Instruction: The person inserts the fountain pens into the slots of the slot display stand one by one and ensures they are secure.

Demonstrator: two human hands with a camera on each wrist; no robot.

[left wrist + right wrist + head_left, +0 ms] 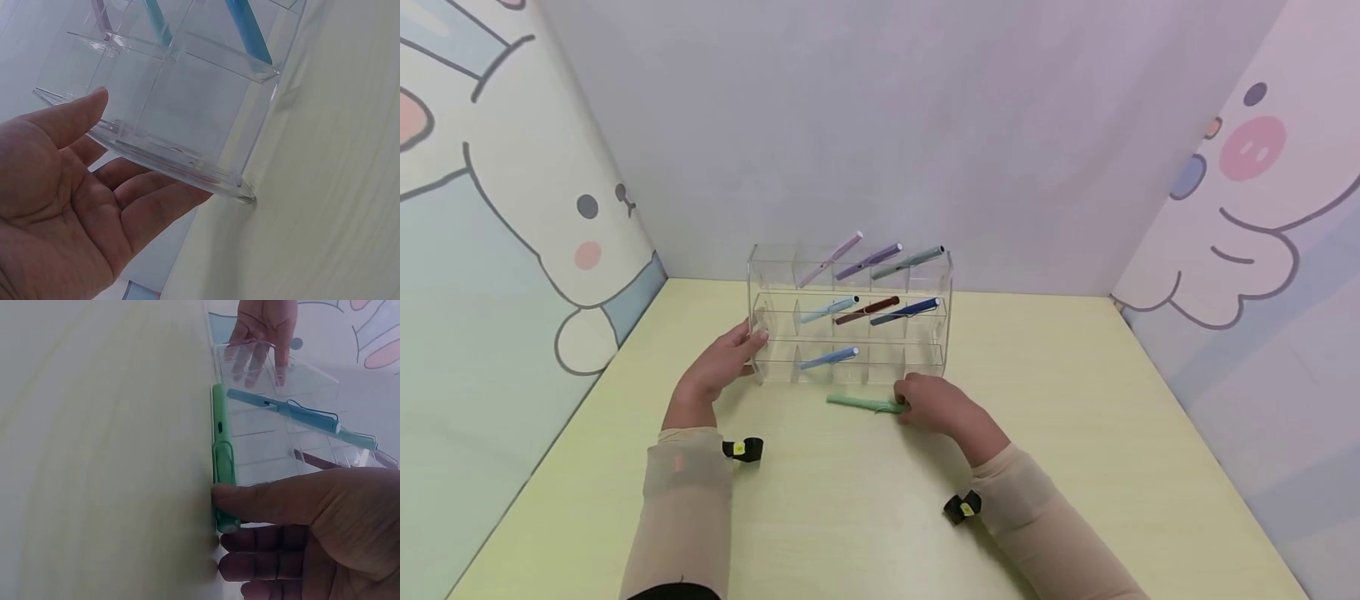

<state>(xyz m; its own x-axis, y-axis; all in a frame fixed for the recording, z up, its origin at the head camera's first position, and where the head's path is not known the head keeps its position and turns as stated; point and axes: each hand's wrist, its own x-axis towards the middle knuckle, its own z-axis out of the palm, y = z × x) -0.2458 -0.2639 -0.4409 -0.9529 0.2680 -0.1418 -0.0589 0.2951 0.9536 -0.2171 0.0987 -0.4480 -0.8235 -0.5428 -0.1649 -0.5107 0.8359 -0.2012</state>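
A clear acrylic pen rack (887,372) with three tiers stands upright on the table. My left hand (722,362) grips its left side panel; the thumb lies at the front edge and the fingers on the outer face (69,181). In front of the rack, a green pen (857,403) with a clip lies along the tabletop. The thumb and fingers of my right hand (936,406) pinch its cap end, as the right wrist view also shows (294,525). One blue pen (829,359) leans in the bottom tier.
The middle tier holds a light blue pen (830,310), a dark red pen (867,311) and a dark blue pen (905,312). Up top lean a lilac pen (831,259), a purple pen (868,262) and a grey-green pen (908,262). Walls enclose the pale table (1037,375) behind and sideways.
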